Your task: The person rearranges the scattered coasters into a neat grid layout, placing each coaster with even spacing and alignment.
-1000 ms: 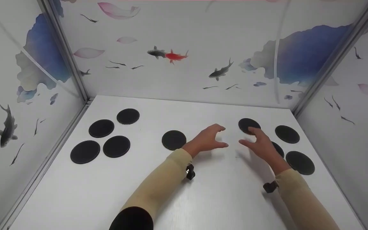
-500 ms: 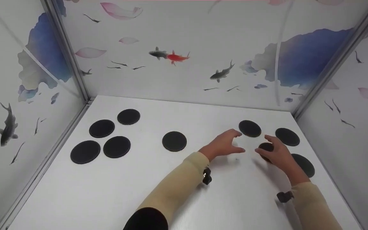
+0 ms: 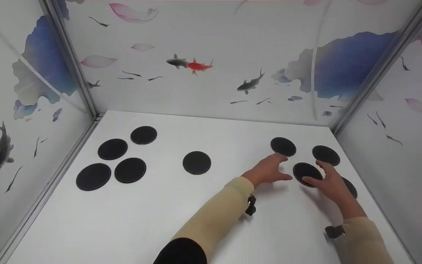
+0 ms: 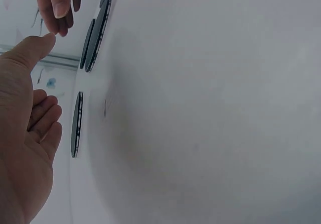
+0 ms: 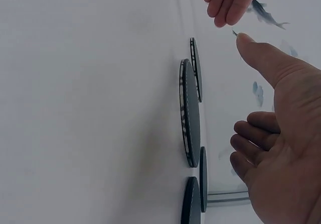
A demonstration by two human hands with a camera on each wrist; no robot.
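Note:
In the head view my left hand (image 3: 269,170) hovers over the white table with thumb and fingers spread apart, holding nothing. Its fingertips overlap the near edge of a flat black disc (image 3: 282,146). My right hand (image 3: 333,184), also empty, has its thumb overlapping a second disc (image 3: 302,171) and its fingertips at the near edge of a third disc (image 3: 327,154). Behind this hand another disc (image 3: 350,187) is partly hidden. Both wrist views show the palms raised beside the discs: the left palm (image 4: 25,133) and the right palm (image 5: 291,133) face inward.
A single black disc (image 3: 196,162) lies mid-table, and several more, such as the front one (image 3: 93,176), are grouped at the left. Fish-patterned panels enclose the table (image 3: 130,220) at the back (image 3: 196,95) and both sides, with metal posts in the corners.
Both hands have moved right and slightly nearer, staying empty. The disc beneath my right hand shows more now, and the mid-table disc is no longer beside my left wrist. The discs lie where they were.

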